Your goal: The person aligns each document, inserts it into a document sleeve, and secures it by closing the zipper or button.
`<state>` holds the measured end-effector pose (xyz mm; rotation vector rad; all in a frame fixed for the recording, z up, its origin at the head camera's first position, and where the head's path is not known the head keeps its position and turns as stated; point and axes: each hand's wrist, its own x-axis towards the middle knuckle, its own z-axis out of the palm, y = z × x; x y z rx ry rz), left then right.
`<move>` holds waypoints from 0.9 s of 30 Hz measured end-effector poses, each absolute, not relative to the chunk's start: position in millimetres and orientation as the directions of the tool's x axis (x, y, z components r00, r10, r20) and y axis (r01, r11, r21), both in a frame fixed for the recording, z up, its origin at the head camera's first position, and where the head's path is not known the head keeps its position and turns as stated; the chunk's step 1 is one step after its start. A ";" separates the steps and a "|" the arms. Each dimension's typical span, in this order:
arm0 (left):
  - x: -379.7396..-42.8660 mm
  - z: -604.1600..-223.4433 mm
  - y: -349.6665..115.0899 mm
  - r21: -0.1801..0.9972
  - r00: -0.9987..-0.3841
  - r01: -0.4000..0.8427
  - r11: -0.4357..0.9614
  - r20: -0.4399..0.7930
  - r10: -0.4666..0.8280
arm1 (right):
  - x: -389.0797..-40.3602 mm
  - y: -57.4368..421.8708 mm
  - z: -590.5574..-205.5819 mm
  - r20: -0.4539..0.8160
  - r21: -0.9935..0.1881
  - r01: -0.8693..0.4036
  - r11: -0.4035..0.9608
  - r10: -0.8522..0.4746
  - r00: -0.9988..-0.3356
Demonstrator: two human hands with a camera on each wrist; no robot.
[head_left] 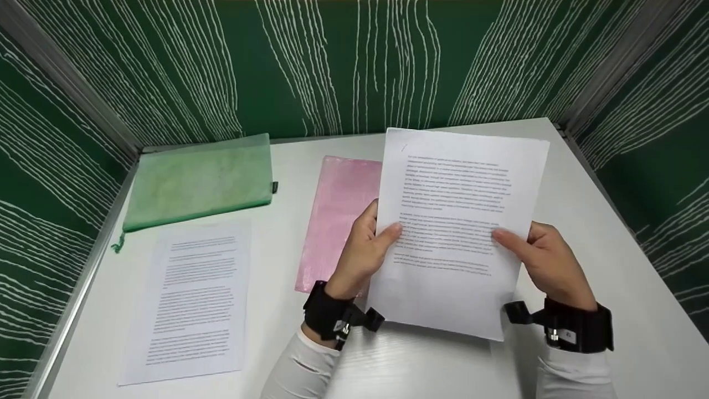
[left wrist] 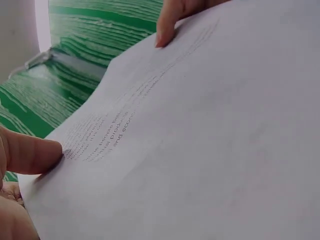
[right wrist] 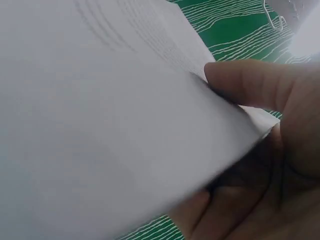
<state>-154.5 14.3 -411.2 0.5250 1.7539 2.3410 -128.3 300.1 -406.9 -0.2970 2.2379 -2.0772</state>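
Both hands hold up a stack of printed paper sheets (head_left: 443,299), tilted toward the head camera above the right half of the table. My left hand (head_left: 363,249) grips its left edge, thumb on the printed face and fingers behind. At the opposite edge my right hand (head_left: 548,260) pinches the sheets the same way, its other fingers mostly hidden behind the paper. In the right wrist view, the thumb (right wrist: 250,82) presses on the paper and the edge bends slightly. The left wrist view shows the left thumb (left wrist: 35,155) flat on the page near the text.
A pink pouch (head_left: 338,210) lies behind the left hand, partly covered by the raised sheets. Farther left are a green zip pouch (head_left: 202,183) and, in front of it, another printed sheet (head_left: 194,299) on the white table (head_left: 277,343). Green patterned walls (head_left: 343,66) enclose the table.
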 end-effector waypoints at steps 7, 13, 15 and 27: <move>-159.2 -419.0 10.7 0.976 -0.908 0.074 -0.204 0.150 0.390 | -125.2 296.7 -404.0 0.170 -0.985 -0.170 -0.039 -0.005 -0.985; -160.5 -425.7 14.3 0.988 -0.960 0.117 -0.102 0.139 0.242 | -122.9 307.9 -400.0 0.170 -0.978 -0.178 0.107 -0.085 -0.982; -161.2 -426.5 15.9 0.987 -0.973 0.129 -0.097 0.145 0.177 | -120.2 314.1 -397.3 0.147 -0.959 -0.180 0.219 -0.158 -0.976; -156.3 -439.6 31.0 0.839 -0.960 0.262 0.478 0.173 0.222 | -113.3 339.9 -389.7 0.108 -0.985 -0.113 0.128 -0.049 -0.993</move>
